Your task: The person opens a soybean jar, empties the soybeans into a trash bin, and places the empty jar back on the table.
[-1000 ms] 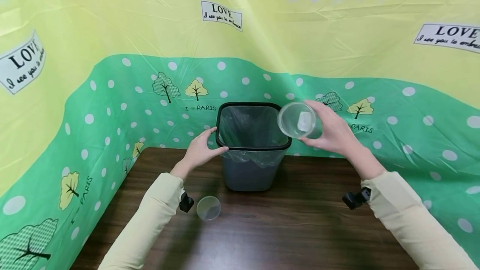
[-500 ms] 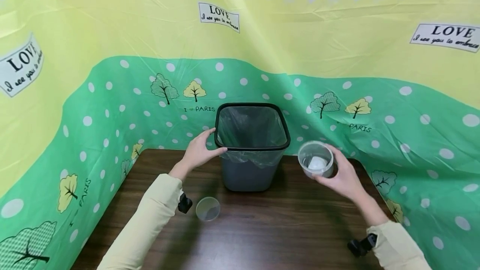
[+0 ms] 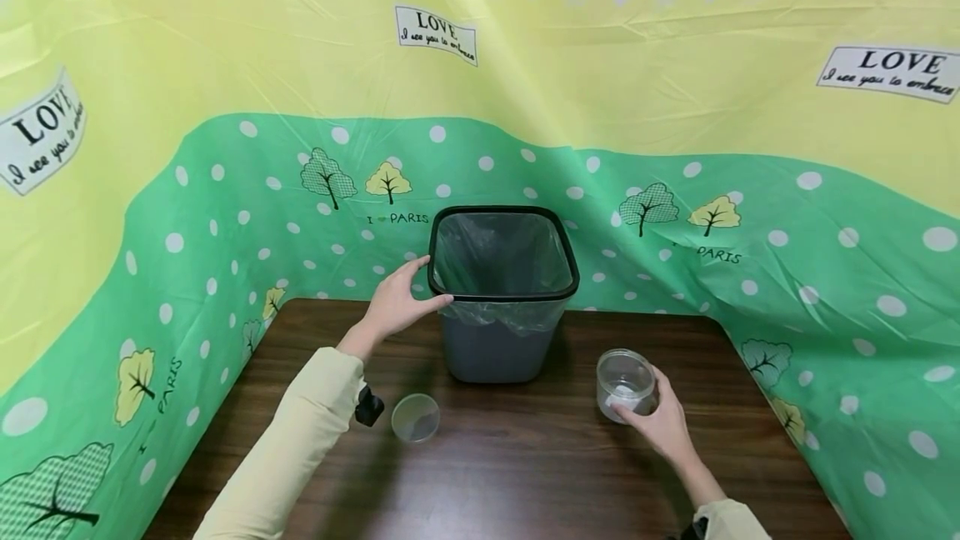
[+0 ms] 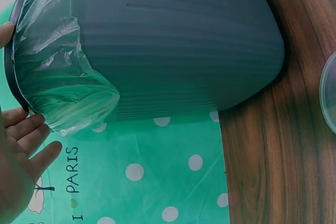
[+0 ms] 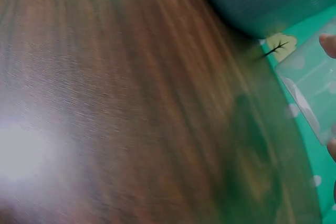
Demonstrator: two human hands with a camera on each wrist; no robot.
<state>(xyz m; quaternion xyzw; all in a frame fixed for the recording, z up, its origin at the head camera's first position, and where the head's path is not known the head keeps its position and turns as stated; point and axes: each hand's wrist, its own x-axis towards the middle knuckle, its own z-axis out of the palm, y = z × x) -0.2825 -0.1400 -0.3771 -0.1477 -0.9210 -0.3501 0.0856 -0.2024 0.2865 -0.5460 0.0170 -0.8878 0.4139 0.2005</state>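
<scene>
The left hand (image 3: 396, 307) is at the left front corner of a dark grey trash can (image 3: 495, 348), with its fingers fairly straight. Its thumb and fingertips touch the black rim in the left wrist view. On the right, the right hand (image 3: 663, 423) grips a clear round plastic container (image 3: 609, 377) from its right side, thumb in front. The container is upright, close over the table, with a small white piece at its bottom. Its clear wall (image 5: 310, 82) shows between fingertips at the edge of the right wrist view.
A clear round lid (image 3: 416, 417) lies on the dark wooden table (image 3: 510, 473), left of the middle. The trash can has a clear plastic liner (image 3: 498, 312) folded over its rim. Behind and beside the table hangs a green and yellow printed cloth (image 3: 330, 198).
The right hand has moved the container from beside the trash can's rim, where it was tilted, down and right to table height, now upright. The left hand stays at the rim.
</scene>
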